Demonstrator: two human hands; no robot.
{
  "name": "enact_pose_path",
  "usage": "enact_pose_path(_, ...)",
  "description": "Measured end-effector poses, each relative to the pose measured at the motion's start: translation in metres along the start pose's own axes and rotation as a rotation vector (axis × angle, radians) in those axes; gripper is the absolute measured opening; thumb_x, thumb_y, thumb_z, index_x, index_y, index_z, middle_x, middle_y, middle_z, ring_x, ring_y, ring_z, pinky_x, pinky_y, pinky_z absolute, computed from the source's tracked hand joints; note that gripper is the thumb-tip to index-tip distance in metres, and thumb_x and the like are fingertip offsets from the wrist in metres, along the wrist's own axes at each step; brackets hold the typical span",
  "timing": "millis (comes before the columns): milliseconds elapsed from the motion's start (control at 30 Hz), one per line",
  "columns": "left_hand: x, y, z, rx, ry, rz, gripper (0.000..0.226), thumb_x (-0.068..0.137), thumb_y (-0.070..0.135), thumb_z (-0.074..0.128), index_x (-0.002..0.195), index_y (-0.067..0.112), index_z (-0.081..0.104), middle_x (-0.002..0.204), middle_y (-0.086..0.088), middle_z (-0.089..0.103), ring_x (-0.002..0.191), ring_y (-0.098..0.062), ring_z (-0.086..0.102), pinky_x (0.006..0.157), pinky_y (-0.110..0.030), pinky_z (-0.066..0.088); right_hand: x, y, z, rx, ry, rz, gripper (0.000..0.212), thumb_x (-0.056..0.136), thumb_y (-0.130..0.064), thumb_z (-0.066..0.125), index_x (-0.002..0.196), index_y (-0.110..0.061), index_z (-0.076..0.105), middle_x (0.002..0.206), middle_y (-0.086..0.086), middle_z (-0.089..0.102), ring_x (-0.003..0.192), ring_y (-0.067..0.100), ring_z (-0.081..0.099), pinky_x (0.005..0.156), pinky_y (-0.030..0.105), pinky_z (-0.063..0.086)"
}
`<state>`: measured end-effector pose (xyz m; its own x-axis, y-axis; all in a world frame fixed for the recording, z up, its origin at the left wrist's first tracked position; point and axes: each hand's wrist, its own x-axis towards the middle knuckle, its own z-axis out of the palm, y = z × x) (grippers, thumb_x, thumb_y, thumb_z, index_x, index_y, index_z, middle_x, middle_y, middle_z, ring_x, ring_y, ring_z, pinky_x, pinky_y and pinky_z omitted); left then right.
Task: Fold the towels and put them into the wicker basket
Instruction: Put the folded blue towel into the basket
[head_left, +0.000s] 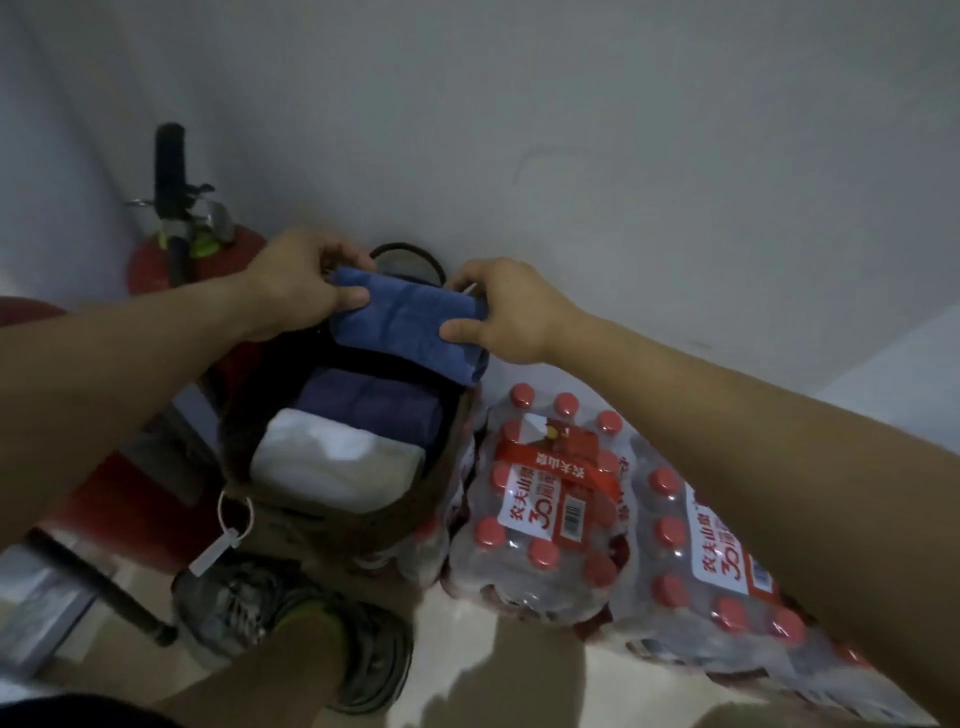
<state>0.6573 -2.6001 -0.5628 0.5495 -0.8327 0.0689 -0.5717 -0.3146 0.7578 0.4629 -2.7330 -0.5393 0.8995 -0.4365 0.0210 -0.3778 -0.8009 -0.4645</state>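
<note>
A folded blue towel (405, 325) hangs over the far end of the brown wicker basket (291, 525), which stands on the floor against the wall. My left hand (304, 283) grips the towel's left end and my right hand (506, 312) pinches its right end, thumbs on the near side. Inside the basket lie a folded dark purple towel (371, 400) and, nearer to me, a folded white towel (332, 457). The basket's dark loop handle (410, 254) shows behind the blue towel.
Shrink-wrapped packs of red-capped water bottles (566, 514) lie right of the basket, touching it. A red fire extinguisher (192, 249) with a black hose stands at the back left. A red stand sits left. My sandalled foot (311, 629) is just before the basket. A tag (215, 553) hangs from its near rim.
</note>
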Motion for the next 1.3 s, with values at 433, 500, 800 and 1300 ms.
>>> enact_pose_path(433, 0.017, -0.055, 0.044, 0.282, -0.049, -0.06, 0.02, 0.086, 0.003, 0.054, 0.104, 0.01, 0.059, 0.107, -0.012, 0.062, 0.095, -0.026, 0.056, 0.078, -0.029, 0.042, 0.066, -0.002, 0.07, -0.303, -0.447, 0.073, 0.045, 0.095, -0.016, 0.048, 0.134, -0.003, 0.031, 0.11, 0.018, 0.058, 0.068, 0.014, 0.045, 0.056, 0.028, 0.032)
enact_pose_path(500, 0.017, -0.059, 0.049, 0.3, -0.065, -0.055, 0.023, 0.088, 0.004, 0.054, 0.11, 0.006, 0.057, 0.118, -0.015, 0.059, 0.105, -0.028, 0.055, 0.087, -0.031, 0.042, 0.073, -0.005, 0.075, -0.293, -0.507, 0.121, 0.052, 0.095, -0.02, 0.044, 0.142, -0.004, 0.028, 0.129, 0.021, 0.054, 0.083, 0.018, 0.052, 0.066, 0.028, 0.039)
enact_pose_path(800, -0.014, -0.053, 0.045, 0.45, 0.065, 0.146, 0.03, 0.089, 0.012, 0.058, 0.117, 0.006, 0.05, 0.12, -0.018, 0.043, 0.098, -0.033, 0.051, 0.082, -0.042, 0.044, 0.093, -0.009, 0.072, -0.443, -0.6, 0.108, 0.04, 0.099, -0.033, 0.047, 0.131, -0.009, 0.05, 0.128, 0.012, 0.058, 0.1, 0.024, 0.053, 0.081, 0.03, 0.038)
enact_pose_path(1300, -0.029, -0.076, 0.059, 0.283, -0.125, 0.018, 0.056, 0.094, 0.03, 0.057, 0.146, 0.018, 0.04, 0.151, -0.016, 0.019, 0.133, -0.034, 0.036, 0.113, -0.036, 0.03, 0.086, 0.0, 0.064, -0.547, -0.44, -0.079, 0.066, 0.071, -0.039, 0.084, 0.126, -0.019, 0.052, 0.101, 0.001, 0.054, 0.091, 0.024, 0.054, 0.08, 0.036, 0.05)
